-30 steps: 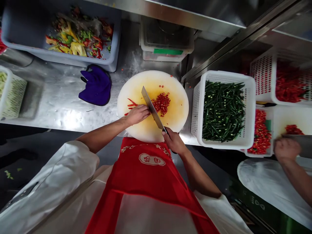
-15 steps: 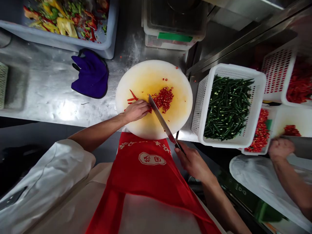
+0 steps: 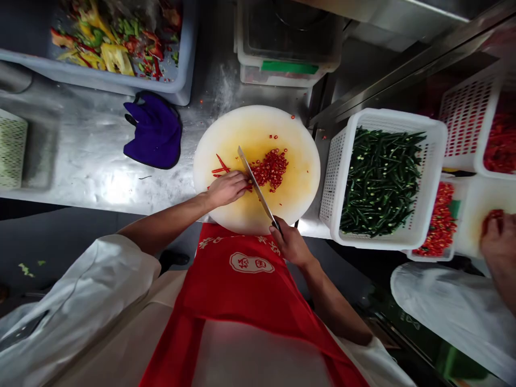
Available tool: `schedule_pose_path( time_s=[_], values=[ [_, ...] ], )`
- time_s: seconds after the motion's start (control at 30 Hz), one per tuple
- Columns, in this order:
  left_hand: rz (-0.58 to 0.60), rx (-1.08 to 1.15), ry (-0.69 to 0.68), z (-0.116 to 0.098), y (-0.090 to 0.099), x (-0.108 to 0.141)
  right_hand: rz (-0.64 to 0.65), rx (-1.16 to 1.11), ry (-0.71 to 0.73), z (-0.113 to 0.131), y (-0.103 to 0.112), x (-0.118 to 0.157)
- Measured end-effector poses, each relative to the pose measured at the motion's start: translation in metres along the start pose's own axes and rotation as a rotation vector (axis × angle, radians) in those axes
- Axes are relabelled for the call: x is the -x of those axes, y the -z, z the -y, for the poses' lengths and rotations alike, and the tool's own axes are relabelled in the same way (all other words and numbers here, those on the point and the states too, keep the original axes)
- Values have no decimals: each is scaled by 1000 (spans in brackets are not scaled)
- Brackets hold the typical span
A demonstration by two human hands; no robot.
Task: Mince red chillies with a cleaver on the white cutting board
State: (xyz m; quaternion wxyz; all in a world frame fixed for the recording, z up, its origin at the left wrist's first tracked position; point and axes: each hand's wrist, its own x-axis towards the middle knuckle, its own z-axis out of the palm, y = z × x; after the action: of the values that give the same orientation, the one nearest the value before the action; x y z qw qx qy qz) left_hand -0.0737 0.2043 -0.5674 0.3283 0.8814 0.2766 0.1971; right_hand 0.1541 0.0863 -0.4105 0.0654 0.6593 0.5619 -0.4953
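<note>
On the round white cutting board point(image 3: 258, 121), my left hand point(image 3: 229, 188) has its fingers curled down over red chilies, mostly hidden beneath them. Several whole red chilies point(image 3: 220, 165) stick out behind its knuckles. My right hand point(image 3: 291, 242) grips a knife point(image 3: 257, 185) by its black handle. The long blade slants across the board just right of my left fingertips, its tip pointing away from me. Against the blade's right side lies a pile of chopped red chili rings point(image 3: 273, 169), with a few loose rings scattered beyond it.
A purple cloth point(image 3: 155, 131) lies left of the board, below a blue-grey bin point(image 3: 185, 70) of pepper scraps. Behind stands a lidded box point(image 3: 288, 72). To the right are a white basket point(image 3: 435, 161) of green chilies, red chili containers and a co-worker's hand point(image 3: 500, 236) at another board.
My right hand has moved up and left, bringing the knife further across the board. My left hand stays on the chilies. The co-worker's hand has shifted right, and the view has turned slightly.
</note>
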Motion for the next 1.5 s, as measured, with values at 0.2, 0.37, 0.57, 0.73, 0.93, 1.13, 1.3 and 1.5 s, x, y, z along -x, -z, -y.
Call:
schedule_pose_path(
  time_s=[0.2,0.37,0.57,0.73,0.93,1.13,1.3,1.5],
  values=[
    [-7,15,28,-2,0,0,39,-53,-37,18,27,30],
    [21,-13,63,-2,-2,0,114,-33,-108,33,44,56],
    [19,31,72,2,-5,0,105,-3,-118,26,22,30],
    [9,28,57,3,-4,-2,11,6,-48,9,-2,-5],
    [-46,4,61,2,-5,0,-15,-51,-51,22,19,14],
    [-54,52,69,2,-6,-2,92,-55,-114,45,42,49],
    [-29,85,91,3,-6,-4,77,-27,-140,32,26,26],
    [-59,45,127,10,-1,-6,-22,10,-36,9,0,-13]
  ],
)
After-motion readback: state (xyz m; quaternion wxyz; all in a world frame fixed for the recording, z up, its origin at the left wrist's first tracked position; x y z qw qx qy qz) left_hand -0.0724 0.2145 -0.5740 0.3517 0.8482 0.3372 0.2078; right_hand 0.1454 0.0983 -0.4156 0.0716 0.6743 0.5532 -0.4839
